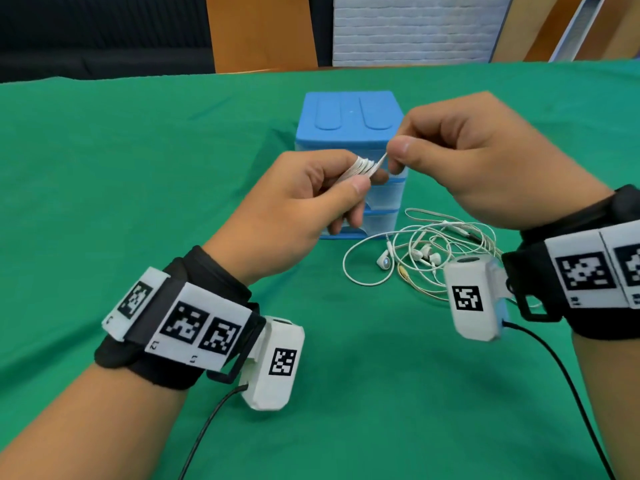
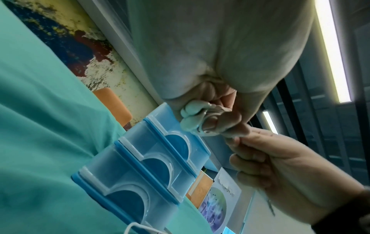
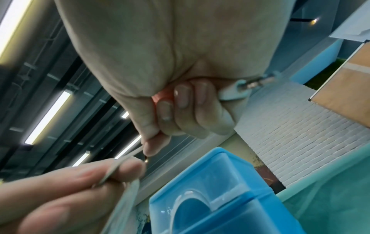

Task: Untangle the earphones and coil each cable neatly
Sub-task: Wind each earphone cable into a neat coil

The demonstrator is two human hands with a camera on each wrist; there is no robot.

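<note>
Holding both hands raised above the green-clothed bench (image 1: 121, 174), the person works in front of a small blue plastic drawer unit (image 1: 349, 116). The left hand (image 1: 294, 199) is curled, thumb pressed against the index finger, and around those fingers sits a tight bundle of wound white earphone cable (image 1: 362, 167). The left wrist view shows two white earbuds (image 2: 191, 117) tucked against this hand's curled fingers. The right hand (image 1: 460, 161) is level with it and just beside it, fingers folded in, its thumb and index finger pinching the free end of the same cable, which runs taut across the short gap between the hands. In the right wrist view, the white plug end with its metal jack (image 3: 244, 90) pokes out behind the folded fingers.

On the bench below the right wrist lies a loose tangle of white wired earphones (image 1: 426, 254), with several earbuds in its loops, just beside the front of the drawer unit. That unit stands upright with three translucent drawers (image 2: 152, 159), all closed; what they hold cannot be made out.

Both wrists carry black straps with white marker-printed camera housings.
</note>
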